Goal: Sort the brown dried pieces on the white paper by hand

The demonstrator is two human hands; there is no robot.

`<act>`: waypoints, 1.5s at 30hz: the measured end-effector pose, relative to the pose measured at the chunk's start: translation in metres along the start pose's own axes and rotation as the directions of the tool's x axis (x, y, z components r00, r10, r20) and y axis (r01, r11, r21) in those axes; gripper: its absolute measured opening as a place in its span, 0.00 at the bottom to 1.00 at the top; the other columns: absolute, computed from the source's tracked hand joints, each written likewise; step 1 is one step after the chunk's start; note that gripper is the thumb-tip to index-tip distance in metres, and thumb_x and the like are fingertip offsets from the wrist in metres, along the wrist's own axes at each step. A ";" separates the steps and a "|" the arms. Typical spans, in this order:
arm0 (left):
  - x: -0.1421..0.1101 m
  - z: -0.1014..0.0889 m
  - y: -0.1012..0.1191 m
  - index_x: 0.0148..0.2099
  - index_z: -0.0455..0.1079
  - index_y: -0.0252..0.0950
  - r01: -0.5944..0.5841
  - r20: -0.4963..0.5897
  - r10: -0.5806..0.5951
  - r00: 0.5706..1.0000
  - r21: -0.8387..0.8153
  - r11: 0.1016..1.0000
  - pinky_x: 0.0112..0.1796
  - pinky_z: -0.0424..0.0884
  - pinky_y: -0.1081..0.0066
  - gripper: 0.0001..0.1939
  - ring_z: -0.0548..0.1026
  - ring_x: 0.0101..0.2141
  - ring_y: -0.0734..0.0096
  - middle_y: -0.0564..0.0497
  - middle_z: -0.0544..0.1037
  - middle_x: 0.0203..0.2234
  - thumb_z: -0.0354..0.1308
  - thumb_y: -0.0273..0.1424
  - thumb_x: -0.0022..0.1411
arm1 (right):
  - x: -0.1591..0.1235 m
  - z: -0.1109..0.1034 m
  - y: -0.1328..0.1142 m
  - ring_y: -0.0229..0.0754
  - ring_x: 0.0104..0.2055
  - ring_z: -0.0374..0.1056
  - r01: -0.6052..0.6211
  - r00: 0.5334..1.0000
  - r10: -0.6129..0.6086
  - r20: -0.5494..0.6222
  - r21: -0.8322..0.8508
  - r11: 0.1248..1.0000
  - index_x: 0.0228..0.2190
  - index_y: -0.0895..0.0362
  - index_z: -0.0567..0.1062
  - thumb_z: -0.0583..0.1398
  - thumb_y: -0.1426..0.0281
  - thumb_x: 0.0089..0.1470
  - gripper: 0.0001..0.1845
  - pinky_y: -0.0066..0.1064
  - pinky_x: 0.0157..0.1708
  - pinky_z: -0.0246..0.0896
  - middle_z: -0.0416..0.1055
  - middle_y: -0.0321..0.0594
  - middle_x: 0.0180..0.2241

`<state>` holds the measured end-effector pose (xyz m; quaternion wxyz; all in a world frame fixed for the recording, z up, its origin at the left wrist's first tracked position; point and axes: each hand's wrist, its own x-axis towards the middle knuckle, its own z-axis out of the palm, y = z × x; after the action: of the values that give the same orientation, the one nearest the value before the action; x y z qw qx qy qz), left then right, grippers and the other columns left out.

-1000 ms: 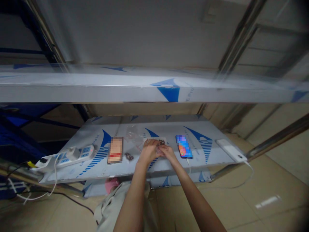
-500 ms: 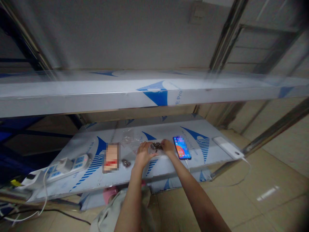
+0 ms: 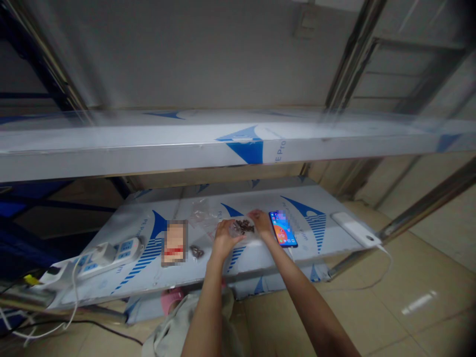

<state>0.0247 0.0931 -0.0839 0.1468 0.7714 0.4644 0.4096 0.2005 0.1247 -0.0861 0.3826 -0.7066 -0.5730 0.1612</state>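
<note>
- Clear plastic bag [image 3: 238, 229]: held between both hands above the lower steel shelf [image 3: 253, 274], about midway between the front and back edges and right of centre. Whether it touches the shelf cannot be told.
- Long axis: runs roughly along the front edge, from one hand to the other, with the right end angled slightly toward the back edge. Which end has the opening cannot be told.
- Contents: small dark brown pieces [image 3: 244, 227] bunched near the middle of the bag; too small to identify.
- Left hand [image 3: 227, 239]: closed, fingers curled around the left end of the bag.
- Right hand [image 3: 260, 221]: closed in a pinch on the right end of the bag.
- Handling: keep both grips on the film and hold the bag near level, so that the pieces stay bunched. Keep the right wrist clear of the phone [image 3: 283, 229], which lies just to the right.
- Nearby on the shelf: a second clear bag [image 3: 201, 213] toward the back edge; a small dark pile [image 3: 197, 252] toward the front edge, beside a blurred packet [image 3: 174, 242]; a white power strip [image 3: 111, 258] at the left front corner; a white power bank [image 3: 355, 229] at the right edge.
</note>
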 end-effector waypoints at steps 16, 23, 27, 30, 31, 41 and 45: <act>-0.001 0.006 -0.003 0.45 0.62 0.35 0.025 -0.051 -0.027 0.998 -0.051 0.998 0.45 0.61 0.60 0.27 0.65 0.44 0.61 0.46 0.69 0.39 0.62 0.40 0.42 | -0.037 -0.027 -0.019 0.38 0.32 0.67 0.078 0.997 -0.082 -0.014 -0.180 0.981 0.30 0.55 0.73 0.53 0.65 0.49 0.10 0.25 0.31 0.56 0.73 0.37 0.30; 0.000 0.007 -0.002 0.46 0.62 0.37 0.044 -0.008 -0.044 0.999 -0.053 0.998 0.45 0.61 0.61 0.29 0.65 0.44 0.61 0.47 0.68 0.39 0.62 0.40 0.42 | -0.036 -0.010 0.025 0.38 0.35 0.67 0.016 0.995 0.031 0.097 -0.451 0.893 0.31 0.57 0.73 0.55 0.66 0.48 0.10 0.23 0.31 0.54 0.71 0.40 0.32; -0.001 0.006 -0.002 0.46 0.61 0.37 0.045 0.020 -0.044 0.999 -0.053 0.998 0.45 0.62 0.61 0.28 0.64 0.44 0.61 0.47 0.68 0.39 0.61 0.41 0.42 | -0.037 -0.007 0.023 0.38 0.34 0.67 -0.024 0.995 0.062 0.072 -0.437 0.899 0.29 0.58 0.73 0.54 0.68 0.49 0.10 0.23 0.31 0.55 0.71 0.41 0.31; -0.003 0.005 -0.002 0.46 0.61 0.37 0.033 0.038 -0.032 0.999 -0.027 0.999 0.46 0.60 0.59 0.27 0.64 0.45 0.60 0.47 0.68 0.40 0.61 0.40 0.43 | -0.034 -0.012 0.017 0.38 0.34 0.67 -0.071 0.996 0.086 0.036 -0.306 0.950 0.28 0.58 0.73 0.54 0.66 0.47 0.10 0.24 0.32 0.57 0.72 0.40 0.31; -0.003 0.005 -0.001 0.46 0.61 0.37 0.029 0.049 -0.028 0.998 -0.018 0.999 0.46 0.60 0.59 0.27 0.64 0.45 0.60 0.47 0.68 0.40 0.62 0.40 0.43 | -0.034 -0.013 0.015 0.38 0.34 0.67 -0.076 0.996 0.083 0.021 -0.227 0.971 0.28 0.57 0.73 0.54 0.66 0.47 0.11 0.25 0.33 0.57 0.72 0.39 0.31; -0.002 0.001 0.007 0.45 0.62 0.36 -0.011 0.082 0.013 0.997 -0.027 1.000 0.44 0.63 0.61 0.27 0.66 0.43 0.61 0.47 0.69 0.39 0.62 0.39 0.42 | -0.034 -0.014 -0.022 0.39 0.31 0.68 0.114 0.925 -0.187 0.331 0.229 0.967 0.26 0.56 0.75 0.55 0.67 0.45 0.09 0.27 0.32 0.60 0.74 0.37 0.28; -0.002 0.001 0.004 0.45 0.63 0.36 -0.005 0.078 0.006 0.997 -0.019 1.000 0.43 0.63 0.61 0.27 0.66 0.42 0.62 0.47 0.70 0.39 0.62 0.40 0.42 | -0.036 -0.021 -0.006 0.39 0.36 0.67 0.163 0.980 -0.154 0.128 -0.067 0.984 0.29 0.56 0.74 0.52 0.69 0.49 0.11 0.28 0.38 0.57 0.72 0.40 0.32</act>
<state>0.0275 0.0890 -0.0828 0.1707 0.7866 0.4524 0.3839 0.2002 0.0843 -0.0755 0.3309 -0.6618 -0.6556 0.1509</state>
